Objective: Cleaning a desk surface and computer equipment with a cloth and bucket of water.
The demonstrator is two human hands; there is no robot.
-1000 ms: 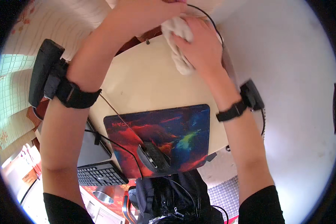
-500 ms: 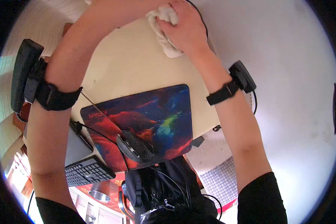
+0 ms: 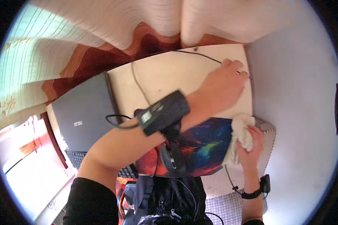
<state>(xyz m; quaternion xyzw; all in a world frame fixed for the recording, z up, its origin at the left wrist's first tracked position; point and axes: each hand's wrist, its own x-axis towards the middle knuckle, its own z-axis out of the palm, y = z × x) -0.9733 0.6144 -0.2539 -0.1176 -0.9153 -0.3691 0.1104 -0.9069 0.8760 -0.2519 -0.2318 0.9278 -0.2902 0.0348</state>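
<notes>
Curtain [image 3: 159, 18] behind pale surface [image 3: 176, 77]; right grip [image 3: 254, 144] pinches cloth [image 3: 243, 129] near right edge; left grip [image 3: 225, 86] at cable [image 3: 199, 54], closure unclear; low left forearm [image 3: 127, 144] might nudge mouse [image 3: 172, 159].

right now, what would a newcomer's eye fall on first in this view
The eye would likely go first to the black device strapped to the left forearm, which cuts across the middle of the view to the left hand over the right side of the desk. Next comes the bright red-and-blue mouse pad, partly hidden beneath that arm. At the pad's right edge, the right hand grips a pale cloth.
</notes>
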